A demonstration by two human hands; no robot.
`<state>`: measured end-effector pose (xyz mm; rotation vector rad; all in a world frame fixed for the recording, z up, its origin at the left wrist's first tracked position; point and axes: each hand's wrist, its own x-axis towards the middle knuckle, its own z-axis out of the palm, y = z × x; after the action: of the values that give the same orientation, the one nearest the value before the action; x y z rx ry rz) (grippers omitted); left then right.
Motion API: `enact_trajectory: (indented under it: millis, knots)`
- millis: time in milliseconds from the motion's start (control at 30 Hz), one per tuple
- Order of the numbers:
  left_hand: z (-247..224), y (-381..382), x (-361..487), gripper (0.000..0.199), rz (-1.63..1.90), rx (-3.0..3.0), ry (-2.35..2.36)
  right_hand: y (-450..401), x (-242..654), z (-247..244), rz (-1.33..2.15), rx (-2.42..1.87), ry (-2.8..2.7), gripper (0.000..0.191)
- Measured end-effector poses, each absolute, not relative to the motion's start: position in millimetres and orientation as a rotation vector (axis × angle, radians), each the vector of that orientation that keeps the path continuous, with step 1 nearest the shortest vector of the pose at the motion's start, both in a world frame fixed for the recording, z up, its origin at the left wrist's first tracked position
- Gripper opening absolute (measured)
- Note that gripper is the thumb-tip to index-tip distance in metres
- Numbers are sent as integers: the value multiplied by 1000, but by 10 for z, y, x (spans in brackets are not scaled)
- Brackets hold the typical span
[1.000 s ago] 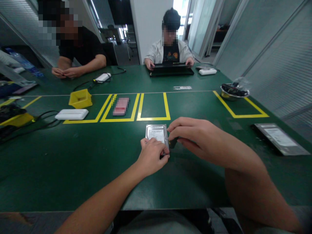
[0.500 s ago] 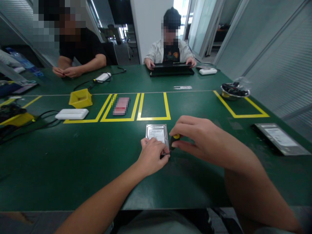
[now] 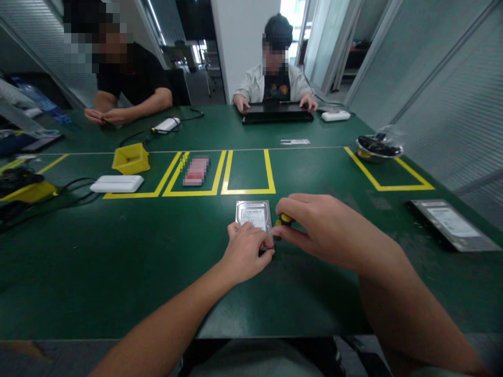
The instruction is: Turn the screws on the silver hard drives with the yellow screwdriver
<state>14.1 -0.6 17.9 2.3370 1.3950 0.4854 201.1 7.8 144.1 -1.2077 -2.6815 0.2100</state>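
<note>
A silver hard drive [image 3: 253, 211] with a white label lies flat on the green table. My left hand [image 3: 248, 250] rests over its near part, fingers curled against it and pressing it down; they hide the drive's near end. At the drive's right near corner, my right hand [image 3: 314, 220] pinches the yellow-and-black handle of a screwdriver [image 3: 285, 219] between thumb and fingers. The handle leans to the right, and its lower end meets the area beside the left fingertips. Whether the tip sits in a screw is too small to see.
Another, larger-looking drive [image 3: 451, 224] lies at the right. A metal bowl of dark parts [image 3: 379, 149], a yellow bin [image 3: 131, 158], a white power strip [image 3: 117, 184] and a pinkish pack [image 3: 196, 171] stand farther back. Across the table, one person handles a black panel [image 3: 278, 112]; another sits left.
My right hand has turned and lowered slightly, and the screwdriver handle has gone from nearly upright to tilted right. My left hand and the hard drive have stayed in place.
</note>
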Motion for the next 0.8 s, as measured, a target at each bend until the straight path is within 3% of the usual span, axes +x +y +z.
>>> enact_trajectory:
  millis: [167,800]
  knots:
    - [179,-17,138,8,492,2331,1380,69,2032,1472,246,-1160,-2721,6]
    - [182,-61,68,11,579,2412,1407,-18,2161,1583,257,-1180,-2714,11]
